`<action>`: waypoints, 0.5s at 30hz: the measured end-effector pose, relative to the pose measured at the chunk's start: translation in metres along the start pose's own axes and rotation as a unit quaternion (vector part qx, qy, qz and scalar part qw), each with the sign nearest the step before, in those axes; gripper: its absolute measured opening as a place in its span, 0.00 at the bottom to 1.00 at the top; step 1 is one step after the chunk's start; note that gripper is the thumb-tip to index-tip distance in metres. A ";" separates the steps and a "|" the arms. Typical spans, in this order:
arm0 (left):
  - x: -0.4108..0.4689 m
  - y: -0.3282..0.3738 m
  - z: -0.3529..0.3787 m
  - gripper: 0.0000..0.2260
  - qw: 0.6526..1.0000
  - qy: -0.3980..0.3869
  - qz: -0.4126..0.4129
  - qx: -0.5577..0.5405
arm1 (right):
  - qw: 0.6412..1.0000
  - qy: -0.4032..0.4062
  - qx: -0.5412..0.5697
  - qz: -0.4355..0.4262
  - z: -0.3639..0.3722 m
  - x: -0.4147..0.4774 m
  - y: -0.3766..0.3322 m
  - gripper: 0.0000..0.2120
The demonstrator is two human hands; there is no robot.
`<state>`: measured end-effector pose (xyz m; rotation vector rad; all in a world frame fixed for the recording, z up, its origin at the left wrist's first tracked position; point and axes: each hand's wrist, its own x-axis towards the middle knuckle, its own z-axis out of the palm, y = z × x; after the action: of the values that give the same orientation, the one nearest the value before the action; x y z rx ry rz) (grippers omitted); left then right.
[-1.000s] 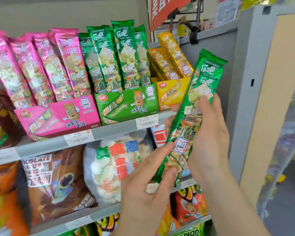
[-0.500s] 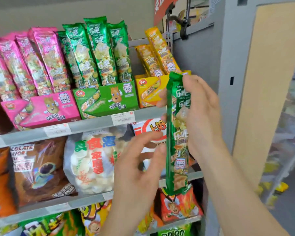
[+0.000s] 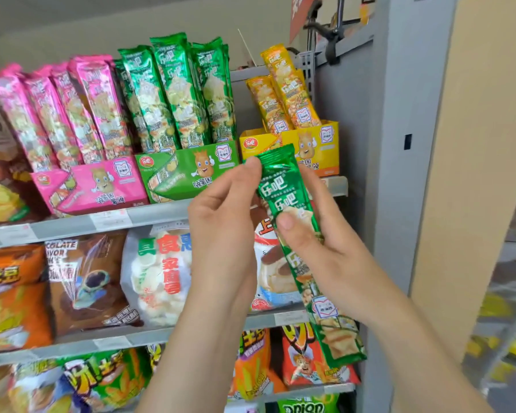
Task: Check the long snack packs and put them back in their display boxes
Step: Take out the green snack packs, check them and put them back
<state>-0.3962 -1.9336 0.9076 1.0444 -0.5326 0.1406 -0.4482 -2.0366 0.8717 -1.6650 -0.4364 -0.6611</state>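
Our left hand (image 3: 224,225), forearm raised, pinches the top seal of the green snack pack (image 3: 276,187). Our right hand (image 3: 328,242) grips its middle, thumb across the front. The pack slants down to the right, in front of the green display box (image 3: 188,171) and the yellow display box (image 3: 319,141) on the shelf (image 3: 149,213).

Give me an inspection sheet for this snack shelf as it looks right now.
Surface: grey metal shelf, price tags on its edge.
Job's things: long green foil snack pack held tilted before the shelf; green cardboard display box holds upright green packs; pink display box and yellow display box also stocked.
Clutter: brown chocolate snack bag and white snack bag on the shelf below.
Grippers: left hand pinches the pack's top corner; right hand grips it lower, thumb in front.
Cables: nothing seen.
Surroundings: grey upright panel at right.
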 end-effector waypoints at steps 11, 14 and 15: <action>0.003 -0.009 0.004 0.16 0.996 0.000 -0.071 -0.059 | 0.997 -0.016 0.044 0.066 -0.009 -0.021 0.018 0.14; 0.001 -0.009 0.005 0.18 0.998 -0.024 -0.041 0.033 | 0.993 0.031 -0.101 0.054 -0.006 -0.023 0.017 0.14; -0.001 -0.010 0.005 0.19 0.998 -0.023 -0.034 0.047 | 0.985 0.050 -0.159 0.053 -0.005 -0.024 0.016 0.15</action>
<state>-0.3953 -1.9433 0.9012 1.1585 -0.5354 0.0826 -0.4573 -2.0428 0.8448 -1.9319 -0.1740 -0.7605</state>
